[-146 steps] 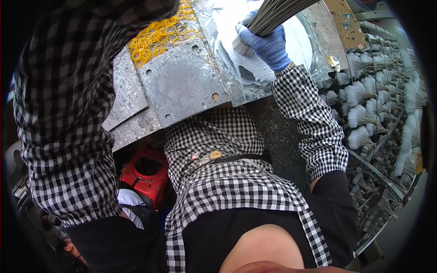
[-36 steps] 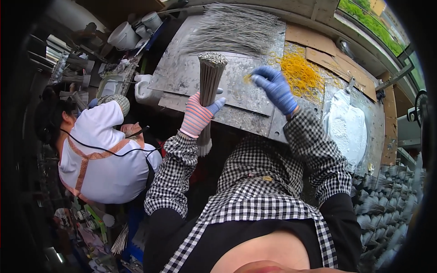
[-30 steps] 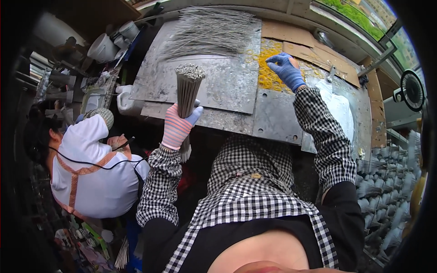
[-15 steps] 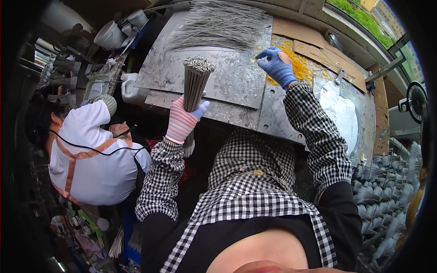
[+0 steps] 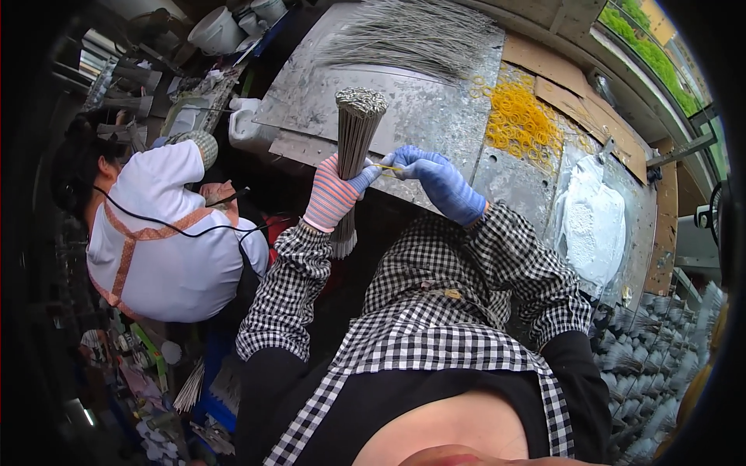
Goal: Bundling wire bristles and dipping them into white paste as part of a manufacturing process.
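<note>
A thick bundle of thin metal wires (image 5: 360,132) stands nearly upright in the fist of my left hand (image 5: 332,193), which wears a pink-and-grey striped glove. Its packed, looped top rises above the table edge, and the loose ends hang below my hand. My right hand (image 5: 444,183), in a blue glove, pinches a yellow rubber band (image 5: 388,167). The band is stretched across to the bundle beside my left thumb. Whether it goes round the wires cannot be seen. A heap of yellow rubber bands (image 5: 522,116) lies on the metal-topped table (image 5: 303,105).
Many loose wires (image 5: 412,35) lie at the table's far side. A white paste patch (image 5: 592,221) is at the right, near cardboard sheets (image 5: 544,58). On the left sits a co-worker in a white shirt (image 5: 163,256). Bristly wire bundles (image 5: 653,365) stand at lower right.
My right hand has come from the rubber band heap toward the bundle, carrying a yellow band. My left hand still grips the wires. The whole view has shifted slightly.
</note>
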Motion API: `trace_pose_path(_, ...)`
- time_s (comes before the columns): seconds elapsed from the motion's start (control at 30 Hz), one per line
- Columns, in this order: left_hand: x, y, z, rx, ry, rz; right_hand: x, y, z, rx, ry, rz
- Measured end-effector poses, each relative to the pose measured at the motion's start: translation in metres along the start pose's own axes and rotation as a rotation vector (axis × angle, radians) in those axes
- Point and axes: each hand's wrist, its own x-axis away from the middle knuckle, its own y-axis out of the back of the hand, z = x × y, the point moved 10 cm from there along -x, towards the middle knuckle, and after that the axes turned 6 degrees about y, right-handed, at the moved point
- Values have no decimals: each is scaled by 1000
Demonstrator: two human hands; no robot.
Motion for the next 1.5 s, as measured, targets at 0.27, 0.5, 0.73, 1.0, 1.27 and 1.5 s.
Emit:
trace_pose_path(0.27, 23, -7, 13, 231, 21, 85, 26, -62, 28, -259, -30, 335)
trace_pose_path(0.5, 40, -18, 20, 41, 138, 158, 9, -9, 28, -227, 47, -59)
trace_pose_path(0.73, 67, -49, 19, -816, -281, 128, 2, -70, 57, 985, 171, 455)
trace_pose_path(1.0, 74, -58, -18, -879, -506, 81, -15, 17, -72, 779, -547, 148)
trace_pose_path(1.27, 49, -20, 14, -16, -85, 180, -12, -32, 37, -544, 50, 148)
trace_pose_path(1.5, 59, -45, -38, -598, -616, 254, 6, -108, 152, 806, 870, 312)
